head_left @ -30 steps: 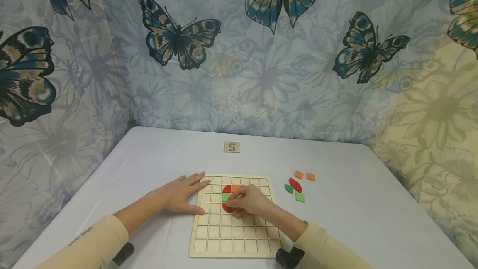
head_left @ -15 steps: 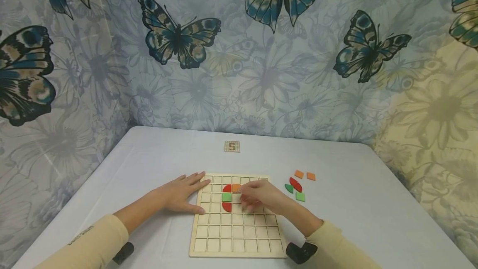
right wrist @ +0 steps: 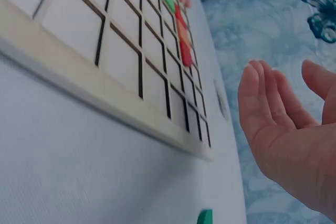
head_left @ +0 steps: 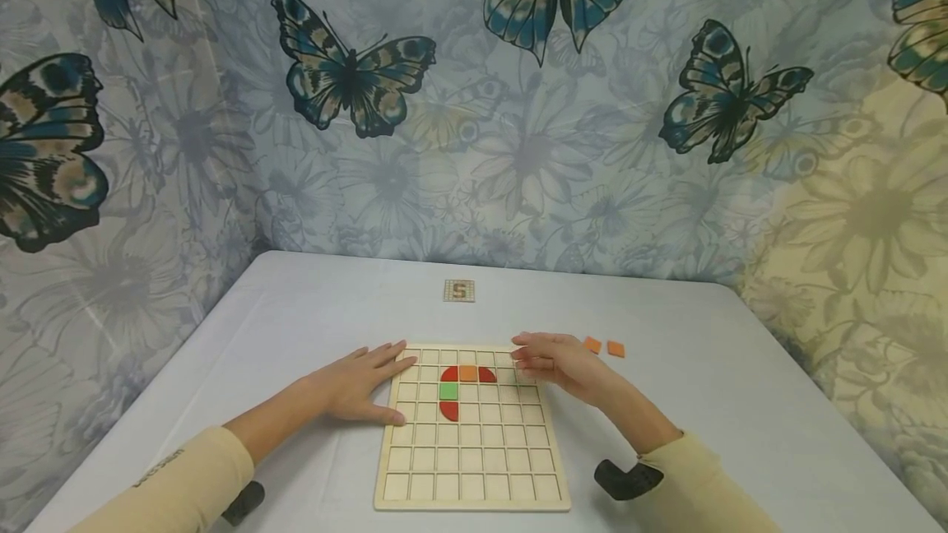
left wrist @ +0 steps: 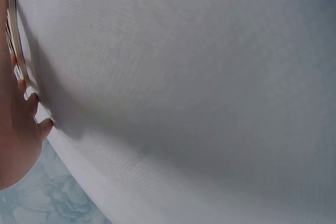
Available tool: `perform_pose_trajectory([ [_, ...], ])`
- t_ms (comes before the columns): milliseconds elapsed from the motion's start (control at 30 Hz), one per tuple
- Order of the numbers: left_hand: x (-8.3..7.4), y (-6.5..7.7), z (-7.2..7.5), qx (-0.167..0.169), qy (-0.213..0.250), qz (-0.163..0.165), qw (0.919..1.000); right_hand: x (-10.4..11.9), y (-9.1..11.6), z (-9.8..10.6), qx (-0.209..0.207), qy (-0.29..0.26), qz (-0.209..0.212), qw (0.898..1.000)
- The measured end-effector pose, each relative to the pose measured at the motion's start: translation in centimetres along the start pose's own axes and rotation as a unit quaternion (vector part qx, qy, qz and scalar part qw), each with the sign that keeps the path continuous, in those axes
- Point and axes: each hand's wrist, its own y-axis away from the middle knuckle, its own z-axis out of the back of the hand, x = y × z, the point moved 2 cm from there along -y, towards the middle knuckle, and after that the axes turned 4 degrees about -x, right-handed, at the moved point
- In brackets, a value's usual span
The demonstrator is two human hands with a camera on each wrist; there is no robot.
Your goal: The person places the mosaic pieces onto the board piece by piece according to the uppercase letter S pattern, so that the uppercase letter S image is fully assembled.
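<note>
Gridded wooden board flat on a white-covered desk, with five pieces seated in its cells. In the second row from the far edge, left to right: red quarter-round, orange square and second red quarter-round. Directly below the first of these: green square, then third red quarter-round. At the board's left edge, left hand, fingers spread and resting on it. At the far right corner, right hand, fingers loosely curved, one digit apart from the rest (clearest in the right wrist view). Just beyond, on the desk, loose orange squares. Near the desk's far side, small patterned card. Behind, butterfly-printed backdrop.
</note>
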Motion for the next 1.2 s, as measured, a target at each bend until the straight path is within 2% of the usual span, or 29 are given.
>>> perform_pose_trajectory([
  [300, -0.1, 0.0, 0.0, 0.000, 0.001, 0.002, 1.0000, 0.0, -0.1, 3.3, -0.046, -0.035, 0.000, 0.998],
  [567, 0.1, 0.0, -0.1, 0.000, 0.003, 0.003, 1.0000, -0.1, 0.0, 5.5, -0.059, -0.031, 0.016, 0.998],
  [767, 0.0, 0.0, 0.0, -0.001, 0.004, 0.001, 1.0000, -0.1, -0.1, 6.8, -0.071, -0.057, 0.016, 0.996],
  [1200, 0.2, 0.0, -0.3, -0.005, 0.002, -0.002, 1.0000, -0.4, -0.2, 9.8, -0.096, -0.044, 0.022, 0.994],
])
